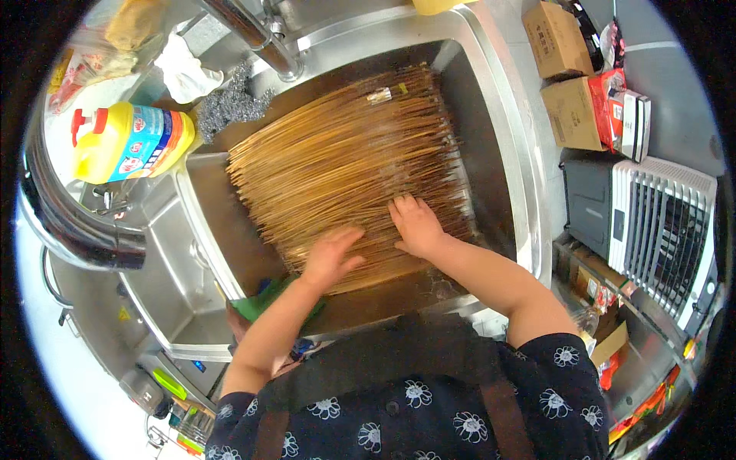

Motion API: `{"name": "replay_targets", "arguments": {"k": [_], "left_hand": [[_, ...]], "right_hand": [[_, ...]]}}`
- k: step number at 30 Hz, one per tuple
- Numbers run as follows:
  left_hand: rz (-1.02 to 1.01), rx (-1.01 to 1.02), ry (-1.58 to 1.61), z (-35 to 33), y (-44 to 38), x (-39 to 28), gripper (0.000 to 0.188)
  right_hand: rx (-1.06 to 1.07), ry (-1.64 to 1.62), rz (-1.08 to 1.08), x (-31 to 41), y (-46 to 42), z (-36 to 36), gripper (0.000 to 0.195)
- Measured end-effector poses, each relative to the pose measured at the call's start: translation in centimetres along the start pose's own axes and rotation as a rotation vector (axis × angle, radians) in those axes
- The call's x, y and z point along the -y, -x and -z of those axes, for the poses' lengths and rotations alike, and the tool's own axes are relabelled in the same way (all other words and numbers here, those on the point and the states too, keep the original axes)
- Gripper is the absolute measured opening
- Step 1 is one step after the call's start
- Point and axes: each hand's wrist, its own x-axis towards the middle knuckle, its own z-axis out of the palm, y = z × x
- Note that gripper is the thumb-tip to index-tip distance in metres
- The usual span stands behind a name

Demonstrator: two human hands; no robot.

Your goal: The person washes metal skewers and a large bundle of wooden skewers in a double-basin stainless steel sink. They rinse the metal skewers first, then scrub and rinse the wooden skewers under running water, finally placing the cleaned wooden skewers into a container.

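Note:
A thick layer of thin wooden skewers [322, 167] lies side by side across a large stainless steel sink basin [494, 132]. Brownish water seems to surround them. My left hand [333, 256] is over the near part of the layer, thumb apart from the fingers and slightly blurred. To its right, my right hand [418, 227] rests palm down on the skewers, fingers a little spread. Neither hand visibly grips anything. Near the far edge, a small pale piece [379, 96] lies on the skewers.
Left of the basin is a smaller sink [184, 276], with a yellow pump bottle [135, 142] and steel wool [233, 106] behind it. Faucet pipes [282, 60] rise at the back. A green cloth or sheet [261, 302] hangs at the near edge. Boxes [566, 112] and an air cooler [661, 230] stand right.

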Motion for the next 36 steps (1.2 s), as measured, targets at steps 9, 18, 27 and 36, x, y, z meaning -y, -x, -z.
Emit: {"name": "replay_targets", "arguments": {"k": [9,18,27,36], "left_hand": [[-0.132,0.201,-0.084,-6.5,3.2,0.0,0.078],[0.086,0.163,-0.237,-2.8,-4.6,3.7,0.081],[0.019,0.225,-0.206,-6.6,0.3,1.7,0.074],[-0.153,-0.113,-0.254,-5.7,1.1,1.5,0.075]], "right_hand": [[0.209,-0.213,0.062,-0.7,6.4,-2.1,0.081],[0.191,-0.164,0.009,-4.5,-2.4,-0.9,0.082],[0.173,-0.078,0.082,-2.7,3.2,-2.2,0.058],[0.167,0.031,0.031,-1.5,3.9,-1.0,0.075]]}}
